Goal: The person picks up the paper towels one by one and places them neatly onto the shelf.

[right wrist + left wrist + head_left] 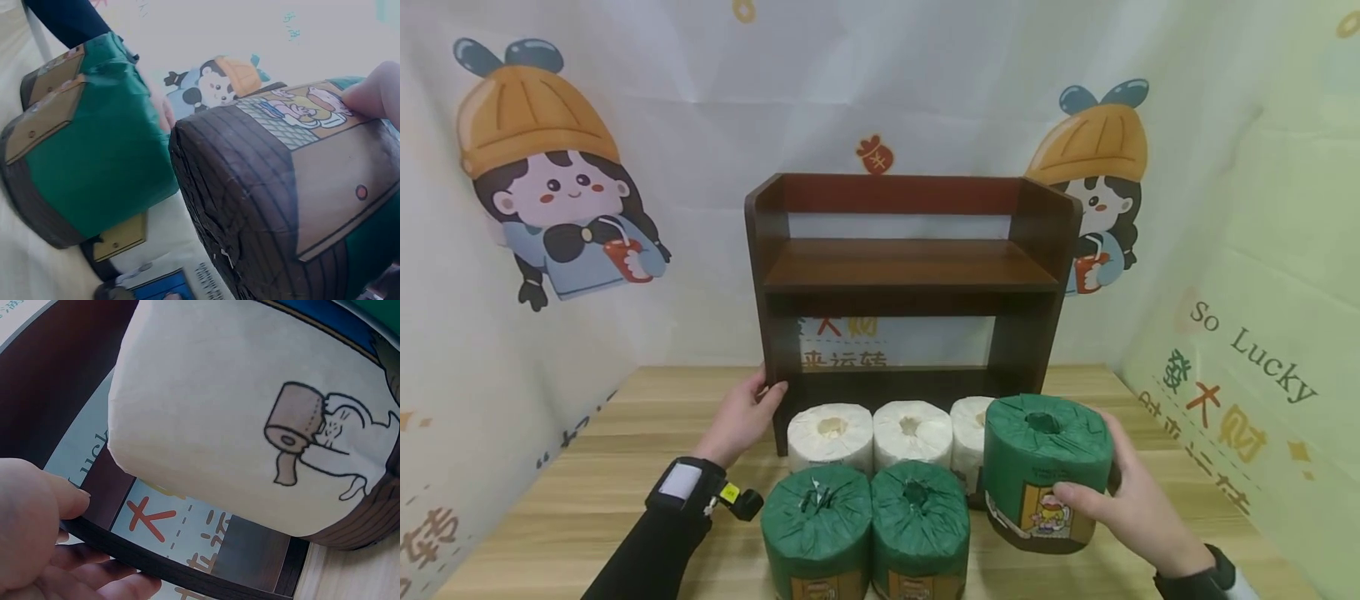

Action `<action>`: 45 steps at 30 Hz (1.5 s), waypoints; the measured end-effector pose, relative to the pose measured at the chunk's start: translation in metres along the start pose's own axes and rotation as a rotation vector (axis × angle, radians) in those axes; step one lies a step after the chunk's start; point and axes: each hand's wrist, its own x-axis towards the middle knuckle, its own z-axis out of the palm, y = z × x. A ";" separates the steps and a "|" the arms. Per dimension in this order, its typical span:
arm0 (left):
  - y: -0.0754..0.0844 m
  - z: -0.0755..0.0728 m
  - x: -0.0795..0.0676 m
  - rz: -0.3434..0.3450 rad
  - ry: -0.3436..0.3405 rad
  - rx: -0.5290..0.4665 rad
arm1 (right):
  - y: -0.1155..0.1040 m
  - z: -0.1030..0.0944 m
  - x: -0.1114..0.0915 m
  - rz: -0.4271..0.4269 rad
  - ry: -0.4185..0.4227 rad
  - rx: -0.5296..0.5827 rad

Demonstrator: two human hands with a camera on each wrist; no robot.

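Green and crinkled, a cartoon-printed roll point(1047, 468) sits in the right grip point(1141, 504).

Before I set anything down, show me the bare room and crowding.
Bare: upper shelf between the side panels; tabletop left of the left hand. Crowded: the middle, where white rolls and two green rolls cluster; the right hand holds a third green roll.

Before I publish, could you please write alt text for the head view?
A person's right grip holds a green roll, and their left grip holds a dark shelf; two more green rolls stand in front of three white rolls.
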 end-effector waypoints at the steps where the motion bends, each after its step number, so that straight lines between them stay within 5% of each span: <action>1: 0.000 0.000 0.000 -0.003 -0.001 0.000 | -0.002 0.000 0.003 -0.008 -0.001 0.006; 5: -0.001 0.000 -0.001 -0.006 0.002 0.003 | -0.012 -0.001 0.014 -0.041 -0.008 0.054; 14: -0.001 0.000 -0.001 -0.007 0.010 0.006 | -0.039 -0.007 0.050 -0.090 0.057 -0.057; 23: -0.001 0.000 -0.001 0.000 0.009 -0.002 | -0.064 -0.013 0.091 -0.163 0.111 -0.002; 45: 0.003 -0.001 -0.003 -0.024 0.014 0.019 | -0.104 -0.018 0.173 -0.140 0.281 -0.095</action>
